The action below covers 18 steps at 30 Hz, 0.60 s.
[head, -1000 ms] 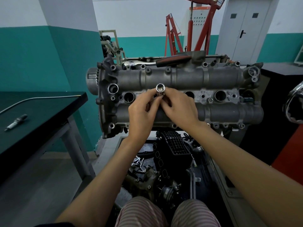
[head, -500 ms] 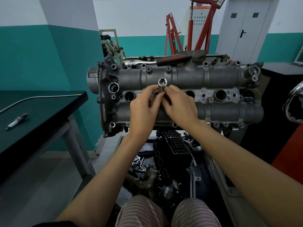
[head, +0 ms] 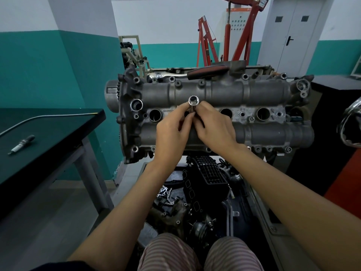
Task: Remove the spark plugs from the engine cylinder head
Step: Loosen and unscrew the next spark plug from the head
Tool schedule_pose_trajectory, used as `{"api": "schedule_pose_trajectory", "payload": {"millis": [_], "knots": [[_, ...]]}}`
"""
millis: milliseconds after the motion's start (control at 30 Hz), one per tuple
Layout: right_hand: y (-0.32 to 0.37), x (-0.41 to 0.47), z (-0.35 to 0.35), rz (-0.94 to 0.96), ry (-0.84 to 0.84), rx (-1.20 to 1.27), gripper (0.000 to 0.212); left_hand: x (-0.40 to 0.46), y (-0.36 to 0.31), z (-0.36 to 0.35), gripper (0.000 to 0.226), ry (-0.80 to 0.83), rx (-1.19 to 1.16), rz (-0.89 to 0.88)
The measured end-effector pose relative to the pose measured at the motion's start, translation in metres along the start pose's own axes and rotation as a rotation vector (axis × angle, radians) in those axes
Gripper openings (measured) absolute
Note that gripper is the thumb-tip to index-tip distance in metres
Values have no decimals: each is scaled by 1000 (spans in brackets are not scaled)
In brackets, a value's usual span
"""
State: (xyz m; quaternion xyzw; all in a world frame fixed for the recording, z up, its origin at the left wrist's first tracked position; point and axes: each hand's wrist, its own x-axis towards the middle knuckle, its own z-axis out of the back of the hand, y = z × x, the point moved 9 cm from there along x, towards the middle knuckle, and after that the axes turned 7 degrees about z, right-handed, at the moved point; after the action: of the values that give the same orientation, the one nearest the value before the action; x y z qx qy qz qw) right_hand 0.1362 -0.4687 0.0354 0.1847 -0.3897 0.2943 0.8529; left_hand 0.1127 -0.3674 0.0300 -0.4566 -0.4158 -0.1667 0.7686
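Observation:
The grey engine cylinder head (head: 254, 94) stands before me with a row of round plug wells along its middle. A shiny tubular spark plug socket (head: 193, 101) sticks up out of the second well from the left. My left hand (head: 172, 132) and my right hand (head: 213, 128) both pinch its shaft with their fingertips just below the open top. The well under my fingers is hidden. Open wells show at the left (head: 155, 115) and at the right (head: 263, 114). One removed spark plug (head: 21, 144) lies on the dark table at the left.
A ratchet wrench with a red and black handle (head: 207, 72) lies on the head's far edge. The dark green table (head: 48, 133) with a thin metal rod stands at the left. Loose engine parts fill the floor below the head. A red engine hoist stands behind.
The socket has risen a little out of the well, and both hands have moved up with it.

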Motion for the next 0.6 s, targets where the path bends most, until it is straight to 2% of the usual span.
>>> {"api": "schedule_pose_trajectory", "payload": {"millis": [167,267,367,433,533,600], "knots": [[-4,-1,-1,-24,17,57,27,5,4,2,7,-32,-40,61],[-13,0,-3,-114,28,131,35,8,6,3,22,-29,-74,114],[-19,1,-2,-190,0,149,13,9,5,0,26,17,-42,144],[-20,1,1,-206,-43,152,26,11,4,0,30,37,-11,156],[-15,1,1,-142,-35,162,8,9,-6,-1,15,94,73,90],[-7,-1,-1,-43,-5,94,24,8,-13,-1,22,126,123,13]]}}
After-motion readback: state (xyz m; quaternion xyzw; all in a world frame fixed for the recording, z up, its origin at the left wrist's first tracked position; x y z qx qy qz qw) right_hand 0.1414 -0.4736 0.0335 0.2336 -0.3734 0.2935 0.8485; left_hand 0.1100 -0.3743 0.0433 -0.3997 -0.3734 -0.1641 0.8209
